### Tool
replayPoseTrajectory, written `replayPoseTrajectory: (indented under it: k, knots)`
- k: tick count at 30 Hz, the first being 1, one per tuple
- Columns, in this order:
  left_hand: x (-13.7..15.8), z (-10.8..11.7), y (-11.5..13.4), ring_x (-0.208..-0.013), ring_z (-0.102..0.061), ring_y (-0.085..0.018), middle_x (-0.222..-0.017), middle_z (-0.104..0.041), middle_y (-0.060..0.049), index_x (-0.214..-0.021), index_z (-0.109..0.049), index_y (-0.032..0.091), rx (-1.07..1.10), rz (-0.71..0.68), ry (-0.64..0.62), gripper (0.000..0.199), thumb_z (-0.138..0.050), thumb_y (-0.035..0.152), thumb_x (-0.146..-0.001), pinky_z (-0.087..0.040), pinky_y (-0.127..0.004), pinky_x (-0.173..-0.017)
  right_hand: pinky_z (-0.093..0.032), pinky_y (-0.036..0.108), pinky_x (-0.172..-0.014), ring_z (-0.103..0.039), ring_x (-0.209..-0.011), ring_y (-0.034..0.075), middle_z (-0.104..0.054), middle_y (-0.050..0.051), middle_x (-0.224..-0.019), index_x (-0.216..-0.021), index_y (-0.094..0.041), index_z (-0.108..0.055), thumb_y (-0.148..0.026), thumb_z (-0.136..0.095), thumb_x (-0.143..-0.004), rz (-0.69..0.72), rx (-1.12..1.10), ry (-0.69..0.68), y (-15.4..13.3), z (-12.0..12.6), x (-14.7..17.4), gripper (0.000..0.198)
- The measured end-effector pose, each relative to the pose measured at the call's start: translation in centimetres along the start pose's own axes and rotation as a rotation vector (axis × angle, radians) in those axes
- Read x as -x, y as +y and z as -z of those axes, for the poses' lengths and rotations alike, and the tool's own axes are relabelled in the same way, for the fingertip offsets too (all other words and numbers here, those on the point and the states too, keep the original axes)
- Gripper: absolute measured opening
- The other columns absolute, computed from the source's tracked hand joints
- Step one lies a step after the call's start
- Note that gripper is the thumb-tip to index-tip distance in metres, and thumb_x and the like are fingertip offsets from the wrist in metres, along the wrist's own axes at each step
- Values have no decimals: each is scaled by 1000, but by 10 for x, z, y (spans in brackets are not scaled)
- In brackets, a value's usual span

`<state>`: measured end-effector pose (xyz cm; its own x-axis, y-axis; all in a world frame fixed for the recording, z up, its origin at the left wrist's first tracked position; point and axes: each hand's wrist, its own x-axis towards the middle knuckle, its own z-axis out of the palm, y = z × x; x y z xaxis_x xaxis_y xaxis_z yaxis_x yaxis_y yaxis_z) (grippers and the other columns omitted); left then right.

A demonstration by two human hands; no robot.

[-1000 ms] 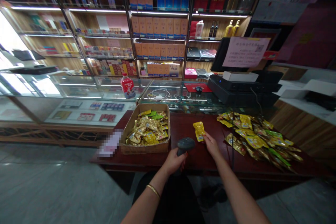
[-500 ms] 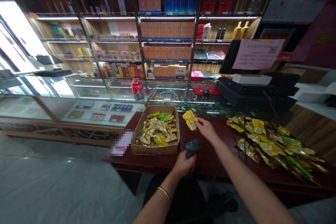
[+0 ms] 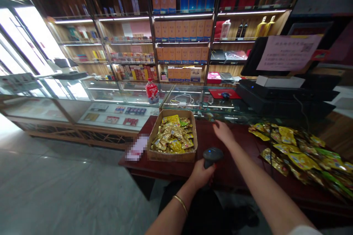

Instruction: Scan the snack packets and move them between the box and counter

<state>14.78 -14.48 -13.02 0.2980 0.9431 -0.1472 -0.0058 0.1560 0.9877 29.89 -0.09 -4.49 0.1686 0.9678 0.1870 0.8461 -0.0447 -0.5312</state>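
Note:
My left hand (image 3: 202, 172), with a gold bangle on its wrist, is wrapped round the handle of a dark barcode scanner (image 3: 212, 155) with a small blue light on top. To the right of the cardboard box (image 3: 171, 157), my right hand (image 3: 224, 134) hovers over the dark red table, holding nothing, its fingers loosely stretched to the left. Inside the box lie many gold and green snack packets (image 3: 172, 136). A yellow snack packet (image 3: 171, 119) rests on top at the back of them. Further right spreads a heap of similar packets (image 3: 300, 154).
Behind the table (image 3: 231, 169) runs a glass display counter (image 3: 132, 93) with a red-labelled bottle (image 3: 152, 91) on it. A monitor with a paper notice (image 3: 289, 52) stands at the right. A blurred-out paper (image 3: 138, 147) lies left of the box.
My right hand has let go of the yellow packet, which now lies in the box. My left hand keeps the scanner. The view has shifted a little to the left.

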Motion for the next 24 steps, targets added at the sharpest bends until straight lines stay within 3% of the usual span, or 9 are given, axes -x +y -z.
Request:
replayPoseTrajectory:
  k: [2,4,6,8,11,15,19,22,24]
  knots:
    - [1,-1,3,-38,-50,-10,-55,-54,4,-87,-55,16,18,20,-18,36,-66,50,-80,-39,-19,-36,-36,62,-106,-45,-135,41,-51,30,-142,-141,-5,-49,-36,-47,-99,-138,167,92,58,21,31,52]
    - [2,-2,4,-38,-50,-10,-55,-54,4,-88,-55,16,37,27,-21,36,-67,49,-79,-40,-19,-36,-24,75,-102,-29,-140,55,-39,43,-145,-141,9,-44,-38,-42,-96,-278,313,154,108,36,59,66]
    - [1,-3,2,-38,-50,-10,-55,-54,4,-87,-56,16,37,12,-12,36,-66,49,-79,-40,-19,-36,-14,77,-103,-21,-141,60,-39,46,-144,-136,15,-49,-42,-44,-91,-332,419,156,144,42,81,73]
    - [-1,-3,0,-38,-50,-9,-55,-54,4,-85,-56,16,25,-1,8,35,-66,49,-80,-40,-19,-36,-6,73,-108,-21,-143,56,-47,41,-141,-131,12,-56,-43,-43,-89,-323,493,143,161,40,94,71]
    - [-2,-4,-4,-38,-50,-10,-55,-55,4,-86,-56,16,12,8,31,37,-67,51,-79,-39,-19,-35,3,71,-110,-21,-146,49,-57,33,-137,-127,5,-63,-40,-37,-91,-234,555,134,157,27,107,63]
    - [-3,-5,-5,-37,-49,-10,-54,-55,4,-86,-55,17,-5,1,76,40,-67,55,-78,-38,-19,-35,3,70,-113,-16,-150,42,-60,28,-137,-129,0,-63,-36,-39,-95,-18,551,101,122,-3,126,55]
    - [-1,-4,-1,-37,-49,-9,-54,-55,4,-84,-56,17,-20,-5,84,42,-68,57,-77,-38,-18,-36,-15,54,-120,-33,-147,32,-55,18,-147,-136,-10,-60,-29,-41,-95,158,456,17,104,-28,133,49]
    - [-1,-4,0,-38,-50,-9,-55,-55,4,-84,-55,17,-22,-5,75,43,-68,58,-77,-39,-19,-35,-31,44,-115,-41,-143,26,-50,13,-153,-143,-17,-54,-24,-38,-94,172,360,-12,120,-26,122,51]
    - [-1,-4,0,-38,-49,-9,-55,-55,4,-85,-55,17,-14,-3,70,46,-68,59,-76,-39,-19,-35,-35,50,-112,-38,-145,31,-44,17,-156,-148,-15,-47,-24,-42,-92,132,309,9,138,-18,112,57]
